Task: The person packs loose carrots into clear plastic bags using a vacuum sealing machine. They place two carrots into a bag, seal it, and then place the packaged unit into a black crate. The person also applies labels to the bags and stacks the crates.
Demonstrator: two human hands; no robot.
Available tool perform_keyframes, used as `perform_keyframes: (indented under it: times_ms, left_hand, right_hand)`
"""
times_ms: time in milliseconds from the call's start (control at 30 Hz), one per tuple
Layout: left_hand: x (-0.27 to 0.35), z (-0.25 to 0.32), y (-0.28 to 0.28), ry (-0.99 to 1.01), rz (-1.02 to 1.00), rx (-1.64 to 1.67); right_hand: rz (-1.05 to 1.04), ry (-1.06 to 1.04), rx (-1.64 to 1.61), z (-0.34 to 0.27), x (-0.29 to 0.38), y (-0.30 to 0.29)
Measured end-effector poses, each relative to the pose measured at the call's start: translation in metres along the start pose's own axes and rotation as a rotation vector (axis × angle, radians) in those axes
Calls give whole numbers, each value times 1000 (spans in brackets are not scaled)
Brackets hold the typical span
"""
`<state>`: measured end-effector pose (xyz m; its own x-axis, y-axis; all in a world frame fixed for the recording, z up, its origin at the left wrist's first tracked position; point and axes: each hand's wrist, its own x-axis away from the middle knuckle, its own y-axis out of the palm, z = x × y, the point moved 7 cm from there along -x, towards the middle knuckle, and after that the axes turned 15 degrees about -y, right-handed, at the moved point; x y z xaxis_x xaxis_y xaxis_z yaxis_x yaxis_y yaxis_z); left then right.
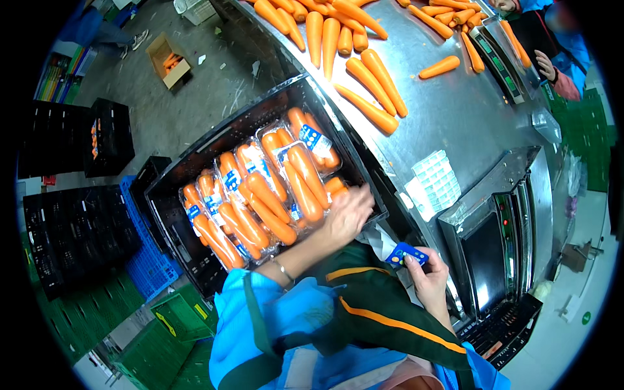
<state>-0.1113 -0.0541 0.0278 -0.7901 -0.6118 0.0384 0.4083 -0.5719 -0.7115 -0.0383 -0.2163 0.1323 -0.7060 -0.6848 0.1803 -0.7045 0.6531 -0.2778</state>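
My left hand (348, 214), blurred, is inside the near right corner of a black plastic crate (373, 187), beside a pack of carrots (335, 187) partly hidden by the fingers. Whether it grips anything is unclear. Clear-wrapped carrot packs fill much of the crate; several bear blue labels (316, 139). One unlabelled-looking pack (304, 180) lies on top of the others, near my left wrist. My right hand (431, 278) pinches a blue printed label or card (407, 254) between thumb and fingers, above my dark trouser leg, just right of the crate.
Loose carrots (370, 92) lie on a steel table (419, 112) beyond the crate. A sticker sheet (436, 180) and a steel machine (487, 243) are at its near side. Another person's hand (545, 66) shows by a scale (497, 63). Stacked crates (78, 229) stand left.
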Motion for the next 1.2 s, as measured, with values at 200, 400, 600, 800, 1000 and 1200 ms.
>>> perform_keyframes:
  times_ms: [200, 400, 600, 800, 1000, 1200]
  left_hand:
    - [35, 35, -26, -539, -348, 1115]
    - [59, 86, -58, -269, -107, 955]
    - [116, 68, -50, -595, 288, 867]
    - [254, 11, 32, -957, 531, 811]
    - [280, 35, -54, -957, 534, 1016]
    - [301, 34, -82, -699, 798, 937]
  right_hand:
    - [-49, -80, -135, -23, -24, -2]
    - [-357, -428, 79, -66, -43, 7]
    - [-875, -691, 263, -87, -60, 47]
    - [-952, -662, 151, -112, -141, 146]
    - [-1187, -527, 694, 104, -171, 283]
    - [-679, -1093, 678, 66, -149, 258]
